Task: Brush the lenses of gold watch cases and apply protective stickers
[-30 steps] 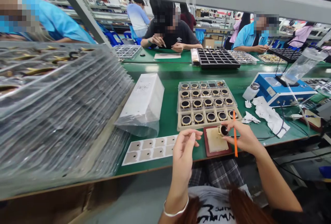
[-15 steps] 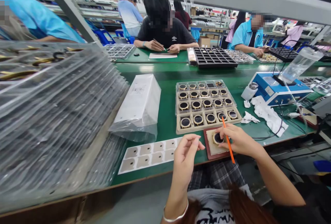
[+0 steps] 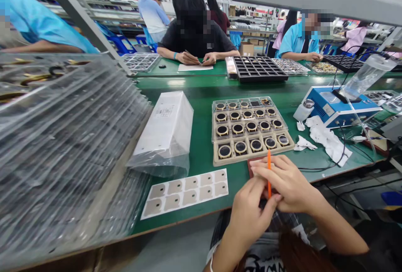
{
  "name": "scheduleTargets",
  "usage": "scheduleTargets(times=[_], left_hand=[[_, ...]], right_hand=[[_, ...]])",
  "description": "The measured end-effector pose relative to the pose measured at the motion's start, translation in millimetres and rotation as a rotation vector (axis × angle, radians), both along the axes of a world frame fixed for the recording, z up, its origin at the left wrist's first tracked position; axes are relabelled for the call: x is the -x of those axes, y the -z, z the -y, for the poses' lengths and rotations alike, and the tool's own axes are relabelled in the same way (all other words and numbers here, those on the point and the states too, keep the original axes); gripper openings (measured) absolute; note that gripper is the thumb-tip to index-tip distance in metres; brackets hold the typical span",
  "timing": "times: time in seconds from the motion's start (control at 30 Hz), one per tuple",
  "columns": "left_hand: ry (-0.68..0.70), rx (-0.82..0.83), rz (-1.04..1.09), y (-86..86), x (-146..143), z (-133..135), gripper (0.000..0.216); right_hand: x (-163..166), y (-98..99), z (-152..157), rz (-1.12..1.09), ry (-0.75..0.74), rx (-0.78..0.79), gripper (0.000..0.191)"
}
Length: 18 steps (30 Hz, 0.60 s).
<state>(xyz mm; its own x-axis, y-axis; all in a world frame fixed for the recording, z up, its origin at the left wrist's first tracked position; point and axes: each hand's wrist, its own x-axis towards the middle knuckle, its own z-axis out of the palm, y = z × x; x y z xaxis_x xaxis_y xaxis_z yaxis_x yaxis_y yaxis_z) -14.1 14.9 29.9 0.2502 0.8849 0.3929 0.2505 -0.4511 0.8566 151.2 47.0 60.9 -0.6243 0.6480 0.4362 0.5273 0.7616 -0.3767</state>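
My right hand (image 3: 287, 184) is closed around an orange stick (image 3: 269, 167) that points up between its fingers. It lies over the red-edged pad (image 3: 250, 162) at the table's front edge and hides most of it. My left hand (image 3: 249, 211) is curled and pressed against the right one, fingertips meeting; what they pinch is hidden. Just beyond the hands stands a beige tray (image 3: 216, 161) with rows of round gold-rimmed watch cases. A white sheet of square stickers (image 3: 185, 192) lies left of the hands.
A tall leaning stack of clear plastic trays (image 3: 63, 146) fills the left. A white box in a plastic bag (image 3: 165, 129) lies beside it. A blue machine (image 3: 336, 111), a small bottle (image 3: 303, 111), crumpled wipes (image 3: 326, 138) and cables sit right. Other people work across the green table (image 3: 201, 96).
My left hand has moved right to meet my right hand. The right hand has come down over the pad, so the watch case it held there is hidden.
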Motion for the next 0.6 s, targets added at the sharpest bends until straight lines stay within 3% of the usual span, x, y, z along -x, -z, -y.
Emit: scheduleTargets(times=[0.07, 0.13, 0.23, 0.33, 0.6], left_hand=[[0.094, 0.018, 0.045, -0.3, 4, 3, 0.020], [0.086, 0.137, 0.150, 1.4, 11, 5, 0.031], [-0.114, 0.346, 0.397, 4.0, 24, 8, 0.040], [-0.262, 0.359, 0.546, 4.4, 34, 8, 0.046], [-0.257, 0.312, 0.596, 8.4, 32, 1, 0.046]], right_hand=[[4, -9.5, -2, -0.055, -0.150, 0.032, 0.073], [0, -18.1, -10, -0.148, -0.255, 0.087, 0.071], [-17, -23.9, -26, -0.217, -0.115, 0.113, 0.056], [-31, -15.6, -37, -0.039, 0.035, 0.134, 0.043], [-29, 13.3, -39, 0.092, 0.013, 0.165, 0.040]])
